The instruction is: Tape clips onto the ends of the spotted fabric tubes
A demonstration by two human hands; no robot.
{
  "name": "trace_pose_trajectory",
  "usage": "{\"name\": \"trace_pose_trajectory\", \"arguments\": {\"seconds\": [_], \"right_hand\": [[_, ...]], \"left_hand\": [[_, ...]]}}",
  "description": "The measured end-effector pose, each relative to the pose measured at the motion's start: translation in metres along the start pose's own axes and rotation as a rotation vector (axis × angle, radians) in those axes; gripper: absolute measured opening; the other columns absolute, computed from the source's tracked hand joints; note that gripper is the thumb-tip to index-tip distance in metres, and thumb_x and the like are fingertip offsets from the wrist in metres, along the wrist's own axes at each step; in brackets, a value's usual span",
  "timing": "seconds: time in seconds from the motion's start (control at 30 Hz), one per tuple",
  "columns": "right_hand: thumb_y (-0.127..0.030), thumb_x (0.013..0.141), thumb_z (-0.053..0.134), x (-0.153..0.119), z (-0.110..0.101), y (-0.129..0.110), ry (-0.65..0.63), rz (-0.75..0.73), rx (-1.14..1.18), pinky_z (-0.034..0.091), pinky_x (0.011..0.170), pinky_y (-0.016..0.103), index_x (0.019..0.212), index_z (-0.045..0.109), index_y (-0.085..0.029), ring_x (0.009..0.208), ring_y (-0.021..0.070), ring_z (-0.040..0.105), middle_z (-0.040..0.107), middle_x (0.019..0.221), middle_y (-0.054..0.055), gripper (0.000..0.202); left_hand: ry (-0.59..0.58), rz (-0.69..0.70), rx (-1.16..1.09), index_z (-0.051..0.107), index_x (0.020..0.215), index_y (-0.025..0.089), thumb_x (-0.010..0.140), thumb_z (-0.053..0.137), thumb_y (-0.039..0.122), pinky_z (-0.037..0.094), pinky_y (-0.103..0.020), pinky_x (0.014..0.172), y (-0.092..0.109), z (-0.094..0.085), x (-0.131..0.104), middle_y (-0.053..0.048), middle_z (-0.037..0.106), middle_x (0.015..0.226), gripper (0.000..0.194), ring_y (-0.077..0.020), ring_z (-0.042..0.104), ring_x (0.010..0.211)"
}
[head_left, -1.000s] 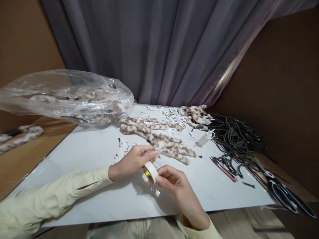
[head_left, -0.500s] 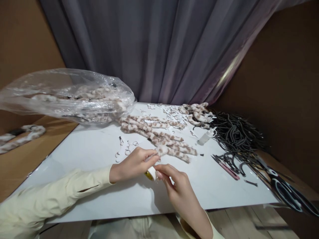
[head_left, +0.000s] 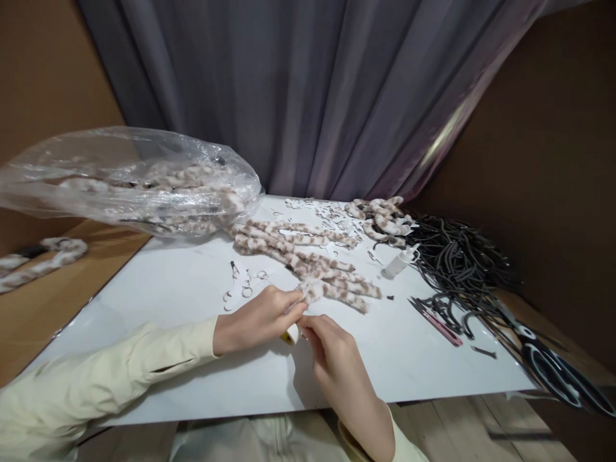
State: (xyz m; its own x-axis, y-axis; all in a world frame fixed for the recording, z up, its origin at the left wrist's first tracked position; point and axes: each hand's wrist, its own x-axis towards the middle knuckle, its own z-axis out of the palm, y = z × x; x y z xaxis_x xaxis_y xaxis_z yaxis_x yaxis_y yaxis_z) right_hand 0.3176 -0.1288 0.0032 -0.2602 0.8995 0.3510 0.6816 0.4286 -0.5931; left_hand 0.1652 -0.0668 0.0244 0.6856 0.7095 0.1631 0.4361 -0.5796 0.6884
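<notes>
My left hand (head_left: 267, 314) is closed, its thumb and index finger pinching the end of a fluffy white-and-brown strip (head_left: 312, 290). Below those fingertips sits a small roll of white tape (head_left: 291, 333) with a yellow core, partly hidden by both hands. My right hand (head_left: 334, 353) pinches at the roll's right edge, its fingertips almost against the left ones; the exact grip is hidden. Just beyond, more fluffy strips (head_left: 332, 266) lie in a loose bundle on the white table (head_left: 192, 385).
At the left, a clear plastic bag (head_left: 192, 154) holds fluffy pieces. A heap of black cords (head_left: 457, 256) lies to the right, near a white squeeze bottle (head_left: 399, 263), pink-handled tool (head_left: 443, 328) and large black scissors (head_left: 553, 372). Finished-looking fluffy loops (head_left: 385, 218) lie behind.
My right hand has moved slightly left and up, closer to my left fingertips. The tape roll is now more covered by the fingers. My left hand has stayed nearly still.
</notes>
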Motion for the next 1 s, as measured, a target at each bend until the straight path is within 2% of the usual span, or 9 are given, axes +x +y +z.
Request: {"name": "trace_pose_trajectory", "arguments": {"seconds": [0.2, 0.4, 0.6, 0.7, 0.83, 0.93, 1.0], "right_hand": [[-0.004, 0.080, 0.033, -0.002, 0.007, 0.001, 0.084, -0.070, -0.095, 0.036, 0.052, 0.025, 0.080, 0.052, -0.017, 0.062, 0.0173, 0.052, 0.056, 0.068, 0.005, 0.022], [-0.001, 0.078, 0.032, -0.001, 0.011, 0.001, 0.193, -0.098, -0.106, 0.034, 0.053, 0.025, 0.078, 0.049, -0.017, 0.063, 0.0167, 0.049, 0.053, 0.067, 0.004, 0.023], [-0.002, 0.080, 0.032, -0.002, 0.013, 0.001, 0.205, -0.077, -0.029, 0.036, 0.056, 0.026, 0.080, 0.048, -0.018, 0.065, 0.0168, 0.050, 0.054, 0.069, 0.004, 0.023], [-0.009, 0.085, 0.033, -0.001, 0.006, 0.001, 0.140, 0.004, 0.115, 0.038, 0.059, 0.026, 0.083, 0.051, -0.018, 0.066, 0.0161, 0.052, 0.056, 0.071, 0.004, 0.020], [-0.028, 0.091, 0.041, 0.003, -0.013, 0.005, -0.054, 0.244, 0.494, 0.038, 0.056, 0.024, 0.098, 0.056, -0.019, 0.063, 0.0137, 0.054, 0.060, 0.073, 0.002, 0.019], [-0.038, 0.083, 0.056, 0.006, -0.020, 0.010, -0.251, 0.382, 0.768, 0.034, 0.048, 0.022, 0.095, 0.061, -0.019, 0.054, 0.0095, 0.048, 0.063, 0.076, 0.001, 0.023], [-0.039, 0.076, 0.065, 0.008, -0.020, 0.011, -0.329, 0.422, 0.887, 0.031, 0.045, 0.020, 0.087, 0.064, -0.017, 0.049, 0.0063, 0.042, 0.063, 0.077, 0.001, 0.024]], "left_hand": [[0.027, -0.044, -0.055, 0.032, 0.056, 0.017, 0.086, 0.038, 0.019, 0.024, -0.023, 0.050, -0.001, 0.000, 0.001, 0.006, 0.033, 0.051, 0.031, -0.0075, 0.034, 0.048], [0.026, -0.125, -0.082, 0.033, 0.054, 0.017, 0.087, 0.038, 0.026, 0.023, -0.022, 0.049, 0.000, -0.003, 0.003, 0.006, 0.032, 0.050, 0.035, -0.0078, 0.033, 0.050], [0.052, -0.132, -0.081, 0.033, 0.054, 0.016, 0.087, 0.039, 0.028, 0.022, -0.022, 0.049, -0.001, -0.002, 0.002, 0.006, 0.030, 0.050, 0.035, -0.0075, 0.031, 0.049], [0.059, -0.127, -0.092, 0.038, 0.055, 0.016, 0.087, 0.039, 0.029, 0.024, -0.022, 0.050, -0.002, -0.002, 0.003, 0.005, 0.034, 0.051, 0.035, -0.0077, 0.034, 0.050], [0.037, -0.138, -0.194, 0.046, 0.058, 0.015, 0.088, 0.038, 0.034, 0.027, -0.021, 0.052, -0.002, -0.004, 0.004, 0.004, 0.041, 0.055, 0.036, -0.0087, 0.039, 0.054], [0.045, -0.177, -0.283, 0.047, 0.059, 0.015, 0.088, 0.040, 0.039, 0.028, -0.021, 0.052, -0.003, -0.005, 0.006, 0.004, 0.041, 0.056, 0.038, -0.0088, 0.038, 0.055], [0.052, -0.204, -0.326, 0.045, 0.058, 0.015, 0.087, 0.041, 0.042, 0.028, -0.021, 0.050, -0.004, -0.006, 0.007, 0.004, 0.040, 0.054, 0.040, -0.0084, 0.037, 0.052]]}}
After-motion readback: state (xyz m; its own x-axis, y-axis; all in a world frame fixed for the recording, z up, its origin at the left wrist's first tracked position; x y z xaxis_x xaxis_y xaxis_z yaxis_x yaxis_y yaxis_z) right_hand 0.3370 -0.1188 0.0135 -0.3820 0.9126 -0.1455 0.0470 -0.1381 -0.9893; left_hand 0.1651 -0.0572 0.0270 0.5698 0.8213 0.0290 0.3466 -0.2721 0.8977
